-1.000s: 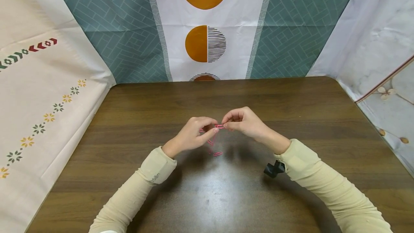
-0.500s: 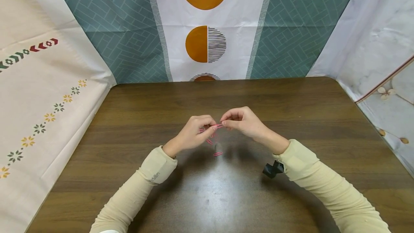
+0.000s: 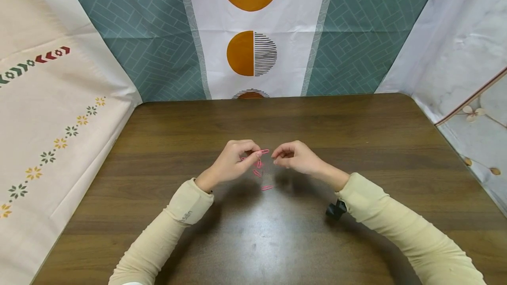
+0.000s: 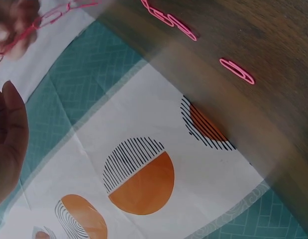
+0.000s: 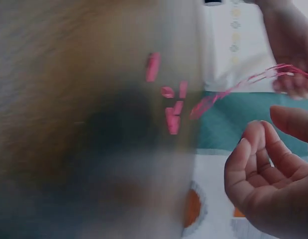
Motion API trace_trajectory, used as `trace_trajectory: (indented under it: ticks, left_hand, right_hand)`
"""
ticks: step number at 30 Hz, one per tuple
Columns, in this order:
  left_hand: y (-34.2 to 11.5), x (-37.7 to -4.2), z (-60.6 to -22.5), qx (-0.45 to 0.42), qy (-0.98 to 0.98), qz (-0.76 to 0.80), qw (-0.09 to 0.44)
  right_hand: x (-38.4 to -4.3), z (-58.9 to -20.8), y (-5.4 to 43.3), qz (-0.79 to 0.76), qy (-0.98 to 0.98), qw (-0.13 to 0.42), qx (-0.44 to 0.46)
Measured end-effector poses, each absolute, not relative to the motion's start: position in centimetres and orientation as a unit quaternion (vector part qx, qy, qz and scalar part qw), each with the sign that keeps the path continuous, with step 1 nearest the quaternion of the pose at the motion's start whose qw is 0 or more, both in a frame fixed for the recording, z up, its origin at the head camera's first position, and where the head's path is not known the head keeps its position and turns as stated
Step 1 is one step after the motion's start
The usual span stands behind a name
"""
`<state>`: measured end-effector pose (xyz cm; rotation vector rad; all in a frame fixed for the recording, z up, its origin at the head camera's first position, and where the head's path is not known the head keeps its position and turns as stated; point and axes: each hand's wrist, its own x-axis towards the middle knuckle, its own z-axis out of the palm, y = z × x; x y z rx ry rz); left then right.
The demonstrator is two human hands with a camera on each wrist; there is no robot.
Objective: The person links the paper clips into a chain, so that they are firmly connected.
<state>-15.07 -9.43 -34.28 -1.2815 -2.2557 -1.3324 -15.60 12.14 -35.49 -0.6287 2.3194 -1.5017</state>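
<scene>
My left hand (image 3: pixel 236 159) pinches a pink paper clip (image 3: pixel 265 151) between thumb and forefinger, at the top of a hanging chain of linked clips (image 5: pixel 228 92). In the left wrist view this hand (image 4: pixel 9 139) shows partly at the left edge, and the chain (image 4: pixel 49 17) slants across the upper left corner. A short gap to the right of the clip, my right hand (image 3: pixel 295 157) hovers with loosely bent fingers. Nothing shows between its fingers (image 5: pixel 236 164) in the right wrist view. A loose paper clip (image 4: pixel 237 71) lies on the table below the hands.
More pink clips (image 4: pixel 168 19) are near the loose one; whether they join the chain I cannot tell. A brown wooden table (image 3: pixel 261 241) spreads beneath. Patterned cloths (image 3: pixel 158 56) hang behind and at both sides. A black camera (image 3: pixel 336 210) sits under the right wrist.
My right hand has let go of the paper clip and dropped slightly nearer. The left hand has shifted a little to the left, still pinching the clip with the chain hanging.
</scene>
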Motion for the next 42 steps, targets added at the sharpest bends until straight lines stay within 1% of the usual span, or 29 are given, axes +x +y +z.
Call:
trace_trajectory:
  ticks: [7,15,23,27,32,36,42]
  left_hand:
    - [-9.5,-15.0,-34.3,-0.432,-0.771,-0.456,0.108]
    - [-9.6,-15.0,-34.3,-0.428,-0.769,-0.465,0.095]
    - [-9.8,-15.3,-34.4,-0.432,-0.770,-0.461,0.091]
    - [-9.8,-15.2,-34.4,-0.429,-0.771,-0.464,0.082]
    - [-9.4,-14.2,-32.8,-0.429,-0.774,-0.459,0.078]
    - [-9.1,-13.4,-31.3,-0.432,-0.773,-0.458,0.075]
    - [-9.0,-13.3,-31.2,-0.427,-0.780,-0.451,0.076]
  right_hand:
    - [-15.6,-37.9,11.9,-0.456,0.835,0.175,-0.253]
    - [-14.7,-39.7,11.3,-0.400,0.855,0.183,-0.276]
    - [-14.1,-40.0,10.9,-0.353,0.875,0.154,-0.293]
    - [-13.9,-40.2,10.7,-0.336,0.877,0.126,-0.320]
    - [-13.8,-40.6,10.5,-0.310,0.885,0.089,-0.337]
    - [-13.8,-40.7,10.3,-0.304,0.890,0.082,-0.331]
    - [-13.6,-40.5,10.1,-0.304,0.896,0.084,-0.313]
